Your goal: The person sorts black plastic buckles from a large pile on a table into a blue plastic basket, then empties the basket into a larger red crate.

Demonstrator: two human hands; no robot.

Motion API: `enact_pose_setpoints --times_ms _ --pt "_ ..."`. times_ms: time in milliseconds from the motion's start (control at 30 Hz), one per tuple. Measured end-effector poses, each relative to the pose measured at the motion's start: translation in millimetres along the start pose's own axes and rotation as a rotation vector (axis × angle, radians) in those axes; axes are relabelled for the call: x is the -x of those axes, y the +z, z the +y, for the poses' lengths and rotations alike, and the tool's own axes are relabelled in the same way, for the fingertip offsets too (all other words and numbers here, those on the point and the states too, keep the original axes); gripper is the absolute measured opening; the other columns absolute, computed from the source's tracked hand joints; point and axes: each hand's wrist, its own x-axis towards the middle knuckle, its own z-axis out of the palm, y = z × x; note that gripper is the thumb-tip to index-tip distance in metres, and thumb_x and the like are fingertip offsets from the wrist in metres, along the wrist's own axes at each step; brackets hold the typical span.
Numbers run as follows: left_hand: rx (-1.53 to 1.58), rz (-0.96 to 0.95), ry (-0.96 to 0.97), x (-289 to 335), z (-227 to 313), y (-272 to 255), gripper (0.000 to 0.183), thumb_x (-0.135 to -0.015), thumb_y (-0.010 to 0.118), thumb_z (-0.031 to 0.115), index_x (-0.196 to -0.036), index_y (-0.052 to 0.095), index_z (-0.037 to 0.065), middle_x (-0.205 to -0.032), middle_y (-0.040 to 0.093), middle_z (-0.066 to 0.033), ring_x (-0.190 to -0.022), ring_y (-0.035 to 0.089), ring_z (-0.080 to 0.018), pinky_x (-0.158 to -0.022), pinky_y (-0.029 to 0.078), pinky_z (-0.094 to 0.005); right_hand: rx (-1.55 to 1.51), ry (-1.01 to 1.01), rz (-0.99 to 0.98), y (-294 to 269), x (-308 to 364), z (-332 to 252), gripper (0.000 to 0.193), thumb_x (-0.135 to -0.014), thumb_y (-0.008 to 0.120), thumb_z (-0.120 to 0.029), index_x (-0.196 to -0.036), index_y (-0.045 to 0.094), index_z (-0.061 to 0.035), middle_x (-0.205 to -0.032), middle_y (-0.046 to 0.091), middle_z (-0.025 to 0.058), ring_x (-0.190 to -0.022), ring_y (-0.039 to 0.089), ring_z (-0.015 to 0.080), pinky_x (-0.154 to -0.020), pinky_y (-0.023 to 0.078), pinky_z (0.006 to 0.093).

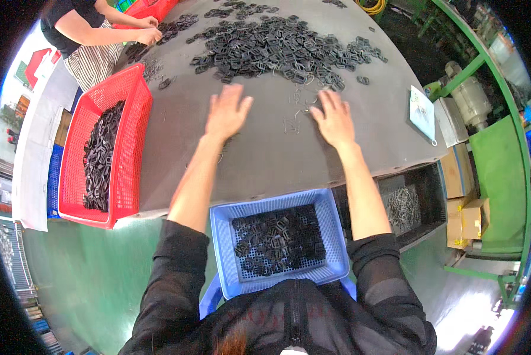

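Both my arms reach forward over a grey tabletop (265, 160). My left hand (226, 112) is open, palm down, with fingers stretched toward a heap of small black plastic buckles (265, 47). Fingers apart, my right hand (334, 121) is open just short of the heap's near right edge. Neither hand holds anything. Between them lie a few thin pale scraps (292, 123), too fine to make out. Below my forearms, against the table's near edge, a blue plastic basket (221, 248) holds more black buckles (277, 236).
A red basket (132, 142) of black pieces stands at the left. Beyond it, a co-worker's hands (150, 32) handle buckles at the table's far left. A light blue card (421, 113) lies at the right edge. A dark tray (422, 207) with thin pale scraps sits below it.
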Motion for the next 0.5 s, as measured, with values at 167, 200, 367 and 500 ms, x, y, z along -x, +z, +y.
enact_pose_setpoints --times_ms 167,200,367,500 --pt "0.089 -0.06 0.217 -28 63 34 0.053 -0.094 0.033 0.039 -0.139 0.034 0.009 -0.144 0.032 -0.0116 -0.137 0.022 -0.0232 -0.111 0.013 -0.045 -0.108 -0.119 0.08 25 -30 -26 0.045 -0.091 0.044 -0.025 -0.132 0.04 -0.0086 -0.137 0.041 0.0119 -0.131 0.034 0.0256 -0.108 0.025 0.0455" --pt "0.113 -0.075 0.253 -30 68 36 0.053 -0.094 0.033 0.038 -0.138 0.034 0.009 -0.144 0.032 -0.012 -0.137 0.022 -0.0229 -0.112 0.013 -0.045 -0.136 -0.173 0.048 24 -30 -30 0.044 -0.09 0.046 -0.022 -0.132 0.04 -0.0096 -0.136 0.042 0.0121 -0.13 0.035 0.0255 -0.108 0.026 0.0455" --pt "0.618 -0.131 0.297 15 55 -8 0.027 -0.093 0.044 0.017 -0.111 0.057 0.002 -0.115 0.059 -0.0157 -0.112 0.053 -0.0294 -0.097 0.039 -0.035 -0.552 -0.154 -0.132 -12 14 -35 0.048 -0.089 0.05 -0.025 -0.133 0.038 -0.0097 -0.133 0.044 0.014 -0.128 0.037 0.0302 -0.106 0.029 0.0442" --pt "0.172 0.468 0.169 73 -1 -63 0.02 -0.089 0.05 0.014 -0.102 0.062 0.005 -0.107 0.061 -0.0141 -0.108 0.054 -0.0303 -0.093 0.04 -0.0397 -0.135 0.025 0.045 -16 47 -31 0.058 -0.09 0.047 -0.04 -0.137 0.034 -0.0099 -0.138 0.039 0.0137 -0.132 0.029 0.0328 -0.108 0.022 0.0452"
